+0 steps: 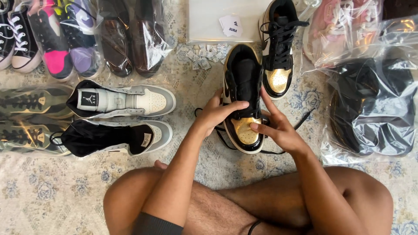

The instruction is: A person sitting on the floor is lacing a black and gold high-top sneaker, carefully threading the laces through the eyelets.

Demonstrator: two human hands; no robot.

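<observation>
A glossy black high-top sneaker with a gold toe (pixel 242 78) lies on the carpet in front of me, toe toward me. My left hand (pixel 217 112) grips its left side, fingers laid across the tongue. My right hand (pixel 274 127) holds the right side near the toe, with a finger on the gold toe cap. A loose black lace (pixel 305 119) trails out from under the shoe. Its matching laced sneaker (pixel 278 48) stands just behind, to the right.
A grey-and-white high-top pair (pixel 130 101) lies to the left, one stuffed with black cloth. Bagged shoes line the far left and top (pixel 130 39). Plastic bags with dark items (pixel 374 104) sit at right. A white box (pixel 209 19) and small packets (pixel 204 54) lie behind. My crossed legs (pixel 270 200) are below.
</observation>
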